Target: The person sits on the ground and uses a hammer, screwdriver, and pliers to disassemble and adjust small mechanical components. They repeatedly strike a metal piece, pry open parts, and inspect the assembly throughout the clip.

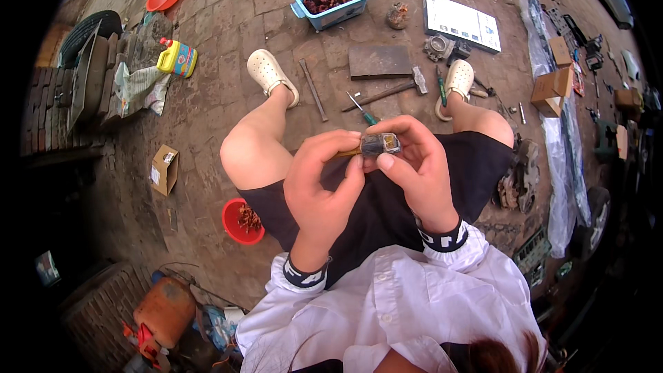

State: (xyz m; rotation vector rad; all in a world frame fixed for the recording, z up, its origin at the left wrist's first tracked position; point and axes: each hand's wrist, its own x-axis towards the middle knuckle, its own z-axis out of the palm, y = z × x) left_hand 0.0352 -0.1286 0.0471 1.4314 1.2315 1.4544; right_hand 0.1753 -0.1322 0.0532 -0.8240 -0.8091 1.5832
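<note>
Above my lap, a small dark, block-shaped part (375, 144) with a yellowish patch on its end is pinched between my hands. The fingers and thumb of my left hand (320, 186) close on its left side, where a thin brownish piece sticks out. My right hand (419, 173) grips the right side with thumb and fingers. Just beyond my fingers lies a green-handled screwdriver (364, 112). Past it are a hammer (397, 90), a flat dark metal plate (379, 61) and a metal bar (313, 90).
A blue tub (333, 0) holds reddish-brown scraps; a red bowl (242, 224) of copper-coloured bits stands by my left thigh. A white box (461, 22), a metal housing (438, 46) and a yellow jug (177, 59) stand on the brick paving. Greasy parts (521, 174) lie at right.
</note>
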